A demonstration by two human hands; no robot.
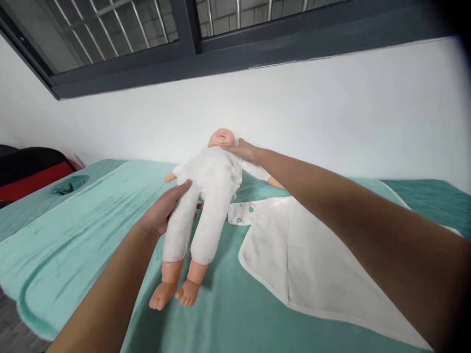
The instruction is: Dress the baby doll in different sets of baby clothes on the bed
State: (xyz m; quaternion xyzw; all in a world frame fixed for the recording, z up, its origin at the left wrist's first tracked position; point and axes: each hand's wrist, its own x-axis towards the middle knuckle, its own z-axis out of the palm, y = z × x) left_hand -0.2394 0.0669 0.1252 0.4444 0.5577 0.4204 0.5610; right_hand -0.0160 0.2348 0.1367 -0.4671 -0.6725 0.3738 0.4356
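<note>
White-bodied doll (213, 171), left grip (167, 208) holding thigh (186, 211), right grip (246, 151) holding head (222, 136), patterned cloth (241, 214)

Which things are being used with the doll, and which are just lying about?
Being used:
- doll, held by the left hand at a leg and the right hand near the neck
- green blanket underneath
- white cloth beside it, probably

Just about:
- black-and-red thing, partly out of view
</note>
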